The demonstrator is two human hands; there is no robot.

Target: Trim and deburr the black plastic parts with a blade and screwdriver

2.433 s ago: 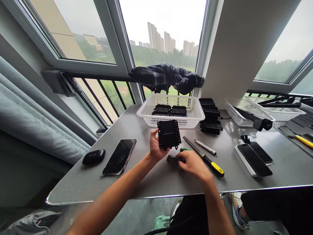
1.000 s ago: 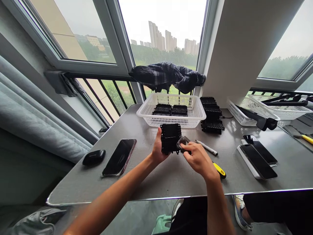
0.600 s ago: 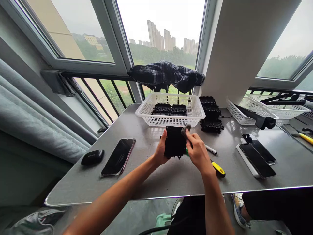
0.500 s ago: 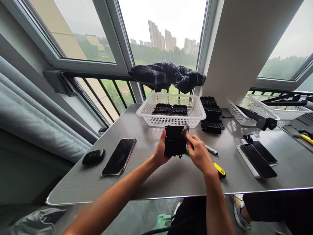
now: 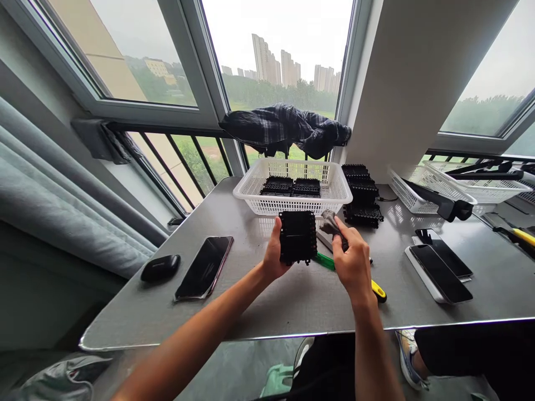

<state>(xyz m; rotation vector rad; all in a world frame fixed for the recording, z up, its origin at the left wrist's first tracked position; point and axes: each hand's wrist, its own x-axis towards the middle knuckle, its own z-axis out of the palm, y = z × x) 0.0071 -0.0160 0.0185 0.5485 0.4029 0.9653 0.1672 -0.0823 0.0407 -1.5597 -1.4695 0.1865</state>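
Note:
My left hand (image 5: 275, 257) grips a flat black plastic part (image 5: 297, 236) by its left edge, holding it up above the table. Small notches and pegs line the part's right and lower edges. Just to the right, apart from the part, my right hand (image 5: 351, 259) is closed on a crumpled grey cloth (image 5: 331, 223). Beneath and between the hands lie a green-handled tool (image 5: 325, 261) and a yellow-handled tool (image 5: 378, 291), both partly hidden. Similar black parts (image 5: 290, 187) lie in a white plastic basket (image 5: 292, 207) beyond my hands.
More black parts (image 5: 361, 195) are stacked right of the basket. Phones (image 5: 443, 273) lie on the right, another phone (image 5: 204, 268) and a black case (image 5: 160, 268) on the left. Further baskets (image 5: 434, 189) stand at the back right. Someone's shoe (image 5: 412, 359) shows below the table (image 5: 251, 317).
My right hand has moved right with the cloth, off the black part's right edge. The part has shifted slightly left and up in my left hand, and the green-handled tool shows more.

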